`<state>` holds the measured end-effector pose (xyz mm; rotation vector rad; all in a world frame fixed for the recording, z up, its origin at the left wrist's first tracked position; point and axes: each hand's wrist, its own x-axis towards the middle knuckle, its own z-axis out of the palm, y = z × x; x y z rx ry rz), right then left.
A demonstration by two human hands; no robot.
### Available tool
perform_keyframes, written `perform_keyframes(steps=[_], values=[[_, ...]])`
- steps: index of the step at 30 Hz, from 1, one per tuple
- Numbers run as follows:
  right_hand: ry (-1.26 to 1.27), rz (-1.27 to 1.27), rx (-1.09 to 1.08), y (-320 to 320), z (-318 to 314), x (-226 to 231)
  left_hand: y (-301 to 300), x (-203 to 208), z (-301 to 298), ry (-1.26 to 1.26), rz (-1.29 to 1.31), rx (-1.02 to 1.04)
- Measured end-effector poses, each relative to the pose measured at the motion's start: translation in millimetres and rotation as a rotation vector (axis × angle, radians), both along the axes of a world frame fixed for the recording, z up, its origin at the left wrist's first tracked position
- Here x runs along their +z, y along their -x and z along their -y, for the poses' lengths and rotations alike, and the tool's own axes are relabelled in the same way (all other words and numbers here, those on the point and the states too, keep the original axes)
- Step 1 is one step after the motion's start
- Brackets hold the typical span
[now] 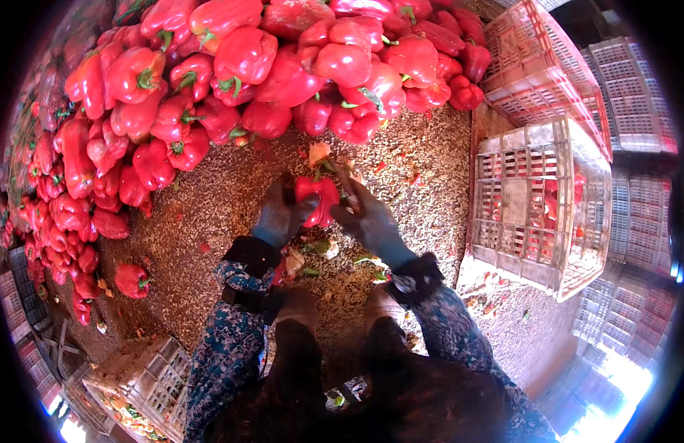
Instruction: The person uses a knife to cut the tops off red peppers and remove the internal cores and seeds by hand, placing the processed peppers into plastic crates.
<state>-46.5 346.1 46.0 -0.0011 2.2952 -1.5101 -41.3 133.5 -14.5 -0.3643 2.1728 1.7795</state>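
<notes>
Seed-strewn floor [431, 184], left hand [280, 214] gripping one red pepper [321, 198], right hand [373, 221] beside it, grip unclear

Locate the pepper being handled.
In the head view, the red pepper is near the middle, between the left hand and right hand, below the pepper pile.

white crate [515, 205] — right | dirty crate [165, 378] — lower left | speckled floor [431, 192]

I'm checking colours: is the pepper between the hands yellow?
No, the pepper between the left hand and right hand is red, with a green stem.
</notes>
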Motion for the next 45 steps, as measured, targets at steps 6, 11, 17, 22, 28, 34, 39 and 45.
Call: perform_keyframes(steps=[6, 11, 17, 22, 28, 34, 39, 45], values=[[0.089, -0.103, 0.167, -4, 13, -31, -10, 25, 16, -0.114, 0.042, -0.137], [0.177, 0.113, 0.207, -21, 4, 7, -23, 64, 14, 0.026, 0.064, -0.281], [0.122, 0.339, 0.343, -31, -10, 42, -37, 101, 18, 0.121, 0.038, -0.398], [0.34, 0.665, 0.238, -35, -25, 53, -56, 106, 33, -0.099, 0.058, -0.366], [0.764, 0.748, 0.208, -31, -50, 12, -87, 76, 20, -0.594, 0.182, -0.004], [0.283, 0.245, -0.124, -8, -47, 27, -76, 81, 10, -0.216, -0.052, 0.053], [0.462, 0.53, -0.036, -32, -18, 70, -68, 103, -10, 0.304, -0.447, 0.08], [0.178, 0.062, 0.143, -42, -3, 55, -82, 93, -33, 0.519, -0.695, -0.153]])
